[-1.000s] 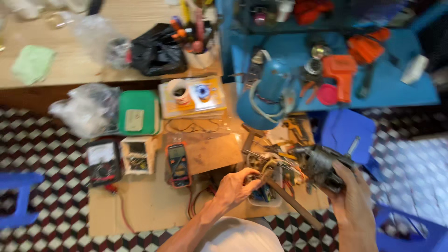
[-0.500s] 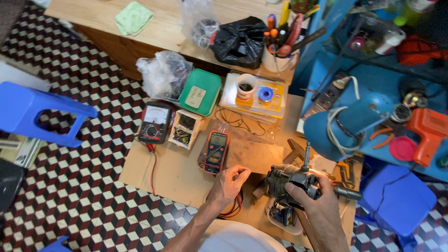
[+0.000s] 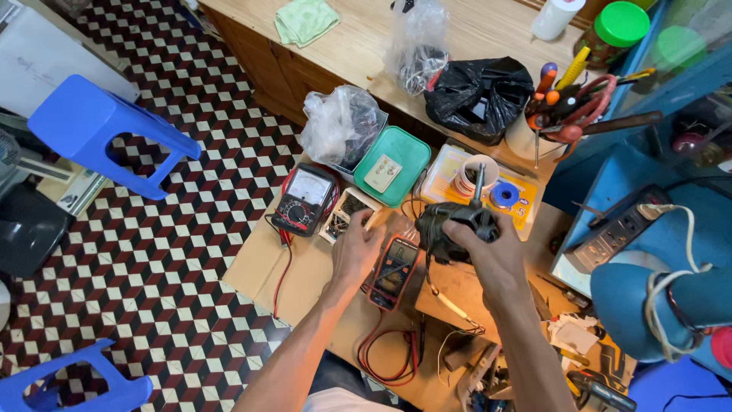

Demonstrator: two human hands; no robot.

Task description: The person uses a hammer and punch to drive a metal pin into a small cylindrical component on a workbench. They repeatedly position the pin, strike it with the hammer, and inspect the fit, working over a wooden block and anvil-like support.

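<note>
While the small dark motor (image 3: 451, 229) is being gripped by the right hand (image 3: 488, 248), fingers clamped round it, it's being held higher over the low wooden board (image 3: 305, 282) than 1 second ago. The left hand (image 3: 357, 248), fingers loosely curled, is now being moved off it toward the digital multimeter (image 3: 394, 271). 2 blue stools (image 3: 99, 130) are sitting on checkered floor (image 3: 183, 252).

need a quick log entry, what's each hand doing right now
Left hand: open, fingers reaching to the small open box of parts.
Right hand: closed, holding the dark electric motor with metal shaft.
</note>
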